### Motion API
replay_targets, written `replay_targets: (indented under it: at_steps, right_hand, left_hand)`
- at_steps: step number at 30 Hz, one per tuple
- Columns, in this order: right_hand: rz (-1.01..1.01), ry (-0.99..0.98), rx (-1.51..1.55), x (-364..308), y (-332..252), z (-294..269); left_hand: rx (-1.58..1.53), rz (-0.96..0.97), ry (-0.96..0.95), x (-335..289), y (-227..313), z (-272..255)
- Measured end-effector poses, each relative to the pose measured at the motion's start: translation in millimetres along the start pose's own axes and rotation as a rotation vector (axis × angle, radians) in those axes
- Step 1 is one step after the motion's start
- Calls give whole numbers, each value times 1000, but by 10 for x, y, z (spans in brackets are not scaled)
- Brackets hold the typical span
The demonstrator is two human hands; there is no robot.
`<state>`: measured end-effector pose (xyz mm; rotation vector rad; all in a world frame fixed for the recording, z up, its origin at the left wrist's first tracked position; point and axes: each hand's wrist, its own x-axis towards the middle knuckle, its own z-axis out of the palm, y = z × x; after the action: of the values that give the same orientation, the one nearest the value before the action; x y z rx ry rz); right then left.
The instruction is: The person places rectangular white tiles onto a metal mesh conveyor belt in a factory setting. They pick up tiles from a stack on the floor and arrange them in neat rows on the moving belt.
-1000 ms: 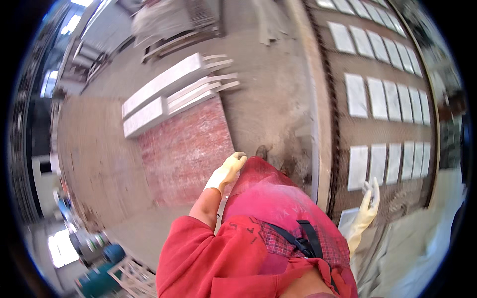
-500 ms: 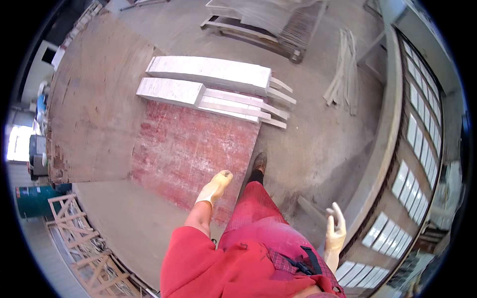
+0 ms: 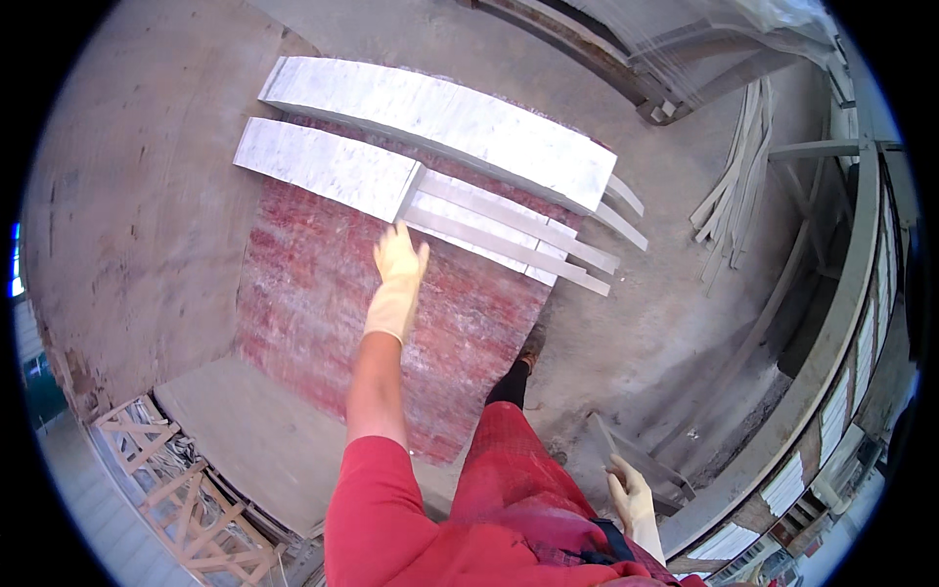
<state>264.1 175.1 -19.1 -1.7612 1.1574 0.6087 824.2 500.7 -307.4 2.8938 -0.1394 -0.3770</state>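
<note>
My left hand (image 3: 397, 262), in a pale yellow glove, reaches forward with its fingers apart. Its fingertips are at the near edge of the shorter stack of white marble-like tiles (image 3: 328, 168); whether they touch it I cannot tell. Beside that stack, long pale strips (image 3: 499, 215) lie over a lower layer of white tiles and stick out past the red board (image 3: 323, 303). Farther off lies a longer row of stacked white tiles (image 3: 440, 115), with more strips jutting from its right end. Low on the right hangs my gloved right hand (image 3: 631, 494), fingers loosely bent and apart, holding nothing.
A large brown board (image 3: 147, 166) borders the red one on the left. Slatted wooden crates (image 3: 186, 499) stand at the lower left. Loose strips (image 3: 738, 176) lie on the floor at the right, near a metal frame (image 3: 831, 333). At the back is a plastic-wrapped load (image 3: 704, 49).
My left hand has moved forward to the near tile stack, and its fingers have spread. The view has come closer to the tiles and turned. My right hand stays low at the right.
</note>
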Motion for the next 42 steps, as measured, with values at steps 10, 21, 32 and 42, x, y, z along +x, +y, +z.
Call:
replay_targets:
  at_steps: [10,21,32,42]
  right_hand:
    - [386,-37,-33,522,198,-13]
    - [294,-244,72,1237,-1310,364]
    - [421,-213,-10,851,-426,103]
    - [488,-212,42,743,678,-103]
  left_hand:
    - [298,117,235,1583,47,214]
    - [272,128,185,1522,-47,161]
    - [227,165,206,1538,-66,230]
    - [480,364,170,1864,410,-38]
